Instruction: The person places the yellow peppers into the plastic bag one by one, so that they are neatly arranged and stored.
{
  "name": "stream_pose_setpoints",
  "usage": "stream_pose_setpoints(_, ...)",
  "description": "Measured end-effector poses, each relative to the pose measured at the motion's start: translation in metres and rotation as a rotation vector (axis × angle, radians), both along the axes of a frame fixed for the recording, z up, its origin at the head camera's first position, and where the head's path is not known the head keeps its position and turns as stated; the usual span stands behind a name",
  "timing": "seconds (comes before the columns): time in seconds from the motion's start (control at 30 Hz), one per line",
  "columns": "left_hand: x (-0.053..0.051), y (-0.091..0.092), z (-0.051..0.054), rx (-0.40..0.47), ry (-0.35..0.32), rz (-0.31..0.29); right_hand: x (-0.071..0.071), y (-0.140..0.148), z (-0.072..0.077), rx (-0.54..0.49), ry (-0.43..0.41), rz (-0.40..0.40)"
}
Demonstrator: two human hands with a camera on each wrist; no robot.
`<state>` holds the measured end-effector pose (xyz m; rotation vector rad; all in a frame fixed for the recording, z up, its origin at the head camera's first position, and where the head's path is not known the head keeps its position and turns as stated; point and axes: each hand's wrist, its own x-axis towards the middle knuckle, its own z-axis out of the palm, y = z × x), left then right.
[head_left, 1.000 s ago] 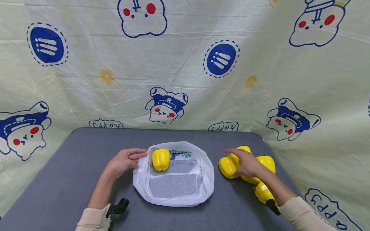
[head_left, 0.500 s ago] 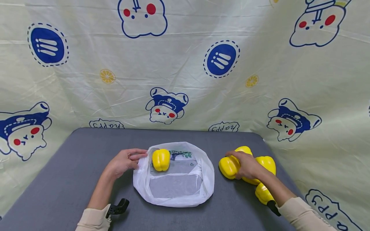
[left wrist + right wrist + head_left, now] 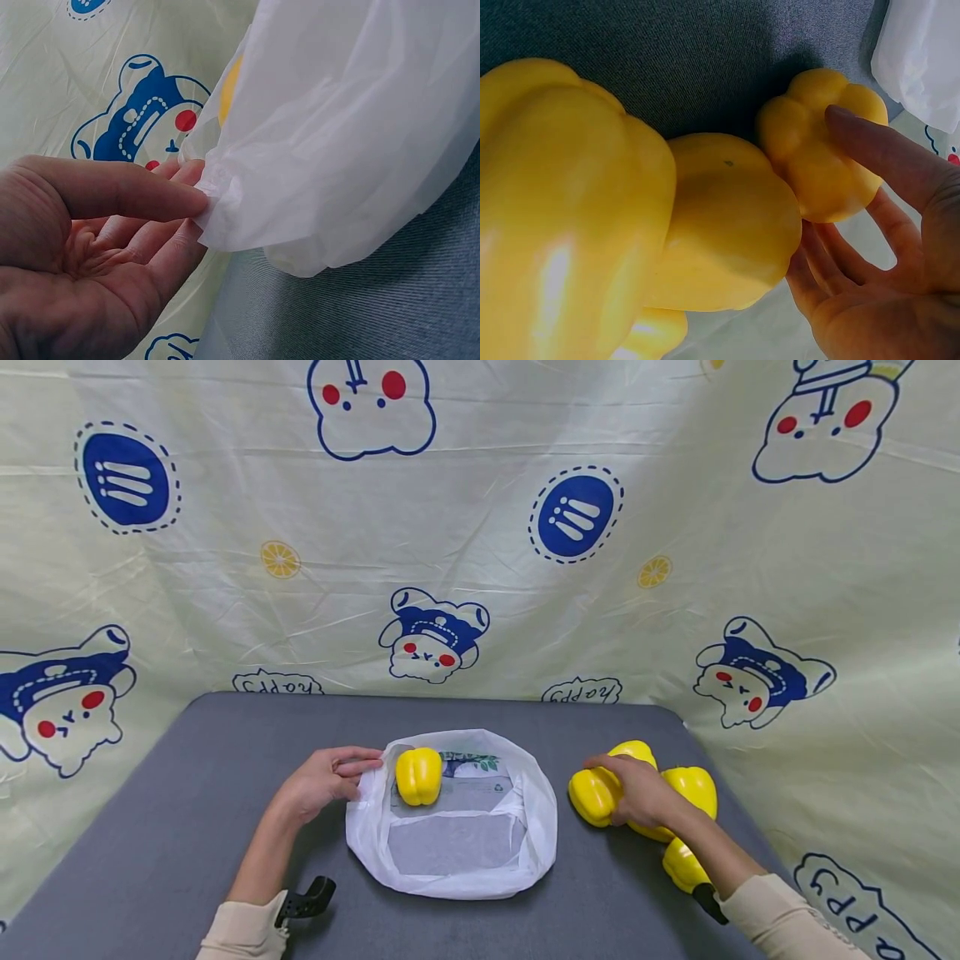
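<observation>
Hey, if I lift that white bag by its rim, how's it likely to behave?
The white bag will probably flop and crease, since its wall wrinkles where the left hand pinches it. It may sag leftward, where a yellow pepper sits inside. The bag itself is likely light, as its material looks thin.

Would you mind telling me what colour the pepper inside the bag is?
The pepper is yellow; it shows best in the head view.

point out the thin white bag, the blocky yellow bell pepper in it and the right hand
Thin white bag [image 3: 337, 142], left wrist view, outer side
Blocky yellow bell pepper [image 3: 418, 777], head view, middle of its body
Right hand [image 3: 642, 788], head view, back of the hand
</observation>
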<state>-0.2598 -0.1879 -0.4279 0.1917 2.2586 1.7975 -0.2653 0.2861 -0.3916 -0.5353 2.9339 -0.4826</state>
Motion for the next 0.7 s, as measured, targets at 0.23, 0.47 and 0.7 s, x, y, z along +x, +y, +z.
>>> stream_pose_setpoints(0.23,-0.0003,0.0003,0.0000,-0.004,-0.004,0.005,-0.0016,0.0007,-0.0029,-0.006,-0.006,-0.012)
stream_pose_setpoints(0.47,-0.0009,0.0000,-0.0011,0.003,-0.006,0.004,-0.0035,-0.0009,-0.0044,-0.004,-0.036,-0.031)
stream_pose_setpoints(0.7,-0.0008,-0.0003,-0.0007,0.003,-0.003,0.004,-0.0056,-0.0023,-0.0062,-0.012,0.001,-0.030)
